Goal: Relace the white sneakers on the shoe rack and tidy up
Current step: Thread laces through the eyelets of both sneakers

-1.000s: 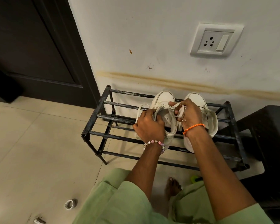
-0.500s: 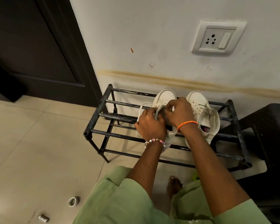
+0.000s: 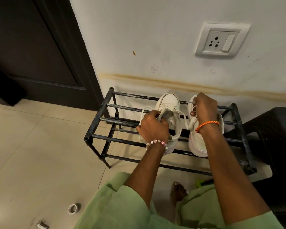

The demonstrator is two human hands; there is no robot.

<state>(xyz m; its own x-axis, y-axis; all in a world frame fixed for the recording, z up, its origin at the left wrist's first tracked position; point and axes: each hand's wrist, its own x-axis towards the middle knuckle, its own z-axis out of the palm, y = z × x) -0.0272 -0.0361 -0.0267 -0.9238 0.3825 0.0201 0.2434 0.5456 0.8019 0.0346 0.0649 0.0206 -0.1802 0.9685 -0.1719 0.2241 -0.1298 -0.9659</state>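
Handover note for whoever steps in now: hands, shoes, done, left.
Left hand grips the tongue and collar of the left sneaker. Right hand pinches a white lace pulled out to the right, over the right sneaker.
Both sneakers sit toes to the wall on the top tier of the black shoe rack.
Done: some lace runs through the left sneaker's eyelets.
Left: finish lacing it; the right sneaker's lacing is hidden. Tape roll lies on the floor.

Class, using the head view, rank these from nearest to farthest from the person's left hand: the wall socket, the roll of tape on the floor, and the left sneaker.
1. Left sneaker: in the left hand on the rack.
2. Roll of tape: floor, lower left.
3. Wall socket: high on the wall, upper right.
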